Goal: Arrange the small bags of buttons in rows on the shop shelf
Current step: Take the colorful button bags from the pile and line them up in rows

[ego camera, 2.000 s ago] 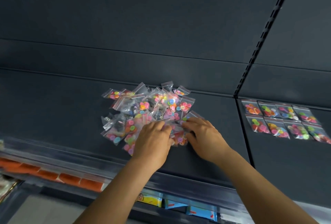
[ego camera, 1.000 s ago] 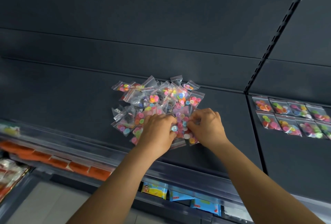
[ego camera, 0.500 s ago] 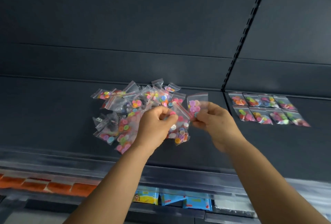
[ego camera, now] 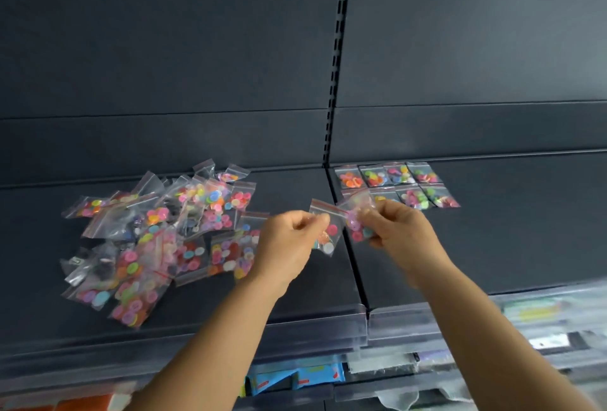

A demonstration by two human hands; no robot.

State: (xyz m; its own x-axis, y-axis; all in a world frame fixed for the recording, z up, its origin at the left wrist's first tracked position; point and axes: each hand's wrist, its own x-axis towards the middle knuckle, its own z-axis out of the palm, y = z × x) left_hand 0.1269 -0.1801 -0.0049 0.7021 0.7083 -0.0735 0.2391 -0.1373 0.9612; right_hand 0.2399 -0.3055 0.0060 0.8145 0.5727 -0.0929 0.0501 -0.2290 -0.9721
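Both arms reach forward, left hand (ego camera: pixel 289 239) and right hand (ego camera: pixel 399 231) each pinching closed, raised close together

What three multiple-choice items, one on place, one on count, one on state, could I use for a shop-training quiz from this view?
1. Where do the neatly laid clear plastic bags of coloured buttons lie?
A. On the dark shelf panel right of the slotted upright
B. On the panel left of it
C. In the clear front rail

2. How many rows do those neat bags form?
A. One
B. Two
C. Four

3. What is the left hand doing?
A. Resting flat on the shelf
B. Hanging empty
C. Pinching a small red-striped clear bag above the shelf

Key: 1 A, they sit right of the slotted upright, while the loose heap of bags lies left; 2 B, a back row and a front row show; 3 C, its fingers close on the bag, as the right hand grips another.
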